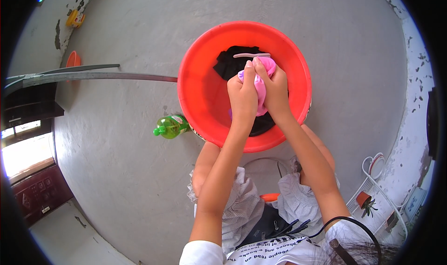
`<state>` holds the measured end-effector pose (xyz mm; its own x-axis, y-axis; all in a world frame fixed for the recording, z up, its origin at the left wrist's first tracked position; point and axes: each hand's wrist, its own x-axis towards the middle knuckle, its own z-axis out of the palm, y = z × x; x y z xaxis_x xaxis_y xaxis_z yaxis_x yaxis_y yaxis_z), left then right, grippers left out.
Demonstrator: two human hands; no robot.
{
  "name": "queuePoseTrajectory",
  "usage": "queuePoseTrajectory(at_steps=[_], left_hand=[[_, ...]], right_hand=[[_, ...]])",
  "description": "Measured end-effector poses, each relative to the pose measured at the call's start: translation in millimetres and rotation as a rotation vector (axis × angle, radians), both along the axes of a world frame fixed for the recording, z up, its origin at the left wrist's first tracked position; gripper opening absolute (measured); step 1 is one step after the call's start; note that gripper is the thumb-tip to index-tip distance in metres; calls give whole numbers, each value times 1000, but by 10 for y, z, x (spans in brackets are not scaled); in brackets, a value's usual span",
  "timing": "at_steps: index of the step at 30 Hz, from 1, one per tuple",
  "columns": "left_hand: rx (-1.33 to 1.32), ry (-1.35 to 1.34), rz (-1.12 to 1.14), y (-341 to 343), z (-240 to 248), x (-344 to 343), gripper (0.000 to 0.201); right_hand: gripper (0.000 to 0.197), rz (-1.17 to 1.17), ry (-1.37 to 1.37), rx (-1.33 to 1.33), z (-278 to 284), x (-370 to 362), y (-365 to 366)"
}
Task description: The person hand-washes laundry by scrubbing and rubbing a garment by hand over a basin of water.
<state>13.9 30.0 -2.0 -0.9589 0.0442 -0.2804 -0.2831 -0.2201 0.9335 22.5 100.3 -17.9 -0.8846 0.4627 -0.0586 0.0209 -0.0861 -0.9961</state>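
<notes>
Above a large red basin (205, 50), my left hand (243, 97) and my right hand (276, 91) come together around a bunched pink cloth (261, 95). Both sets of fingers are closed on it, and the thumbs lie side by side on top. What sort of garment the cloth is cannot be made out. Inside the basin, a black cloth (226, 65) with a pale strip (250, 55) lies beyond my hands. More black cloth (262, 126) shows under my wrists. My forearms partly hide the basin's near side.
A green bottle (171, 127) stands left of the basin. A grey metal bar (107, 76) reaches the basin's left rim. Far left are a small orange tub (73, 60) and a yellow container (75, 18). At lower right, a white rack (372, 172) holds a potted plant (364, 201).
</notes>
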Motion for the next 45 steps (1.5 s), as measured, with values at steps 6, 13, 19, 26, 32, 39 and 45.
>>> queuePoseTrajectory(at_steps=[6,13,19,26,32,39,45], left_hand=[[46,-25,0,-110,-7,-76,33],[71,-13,91,-159,-8,-134,41],[37,2,44,-9,48,13,35],[-6,7,24,17,5,3,42],[105,-21,71,-151,-38,-124,34],[89,-18,52,-77,-27,-86,35],[24,-66,-31,19,-4,59,33]], right_hand=[[27,12,33,75,61,70,-120],[27,58,15,152,83,131,-211],[28,6,19,91,44,38,-59],[29,-2,28,24,-8,-16,-6],[30,11,16,177,84,100,-174],[29,47,-14,263,142,142,-113],[30,-5,-22,140,44,31,59]])
